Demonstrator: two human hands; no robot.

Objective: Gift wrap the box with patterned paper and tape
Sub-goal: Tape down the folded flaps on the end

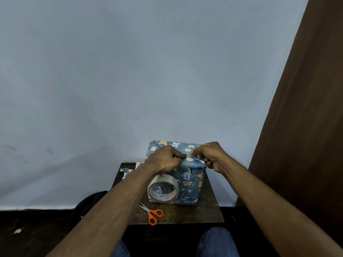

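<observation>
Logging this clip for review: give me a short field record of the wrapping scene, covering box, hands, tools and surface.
box: wrapped box in blue animal-print paper, upright on the small dark table
left hand: left hand with its grip on the paper at the box's top front edge
right hand: right hand pinches the paper at the same edge
tape: tape roll on edge against the box's front
scissors: orange-handled scissors, lying untouched
scraps: paper scraps at the table's far left

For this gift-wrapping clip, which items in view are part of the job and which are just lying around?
Part of the job:
- box, covered in patterned paper
- tape roll, hanging from the left hand
- right hand, pinching the paper at the top edge
- scissors, on the table

Lying about:
- paper scraps at the table's far left corner
- dark bag on the floor
</observation>
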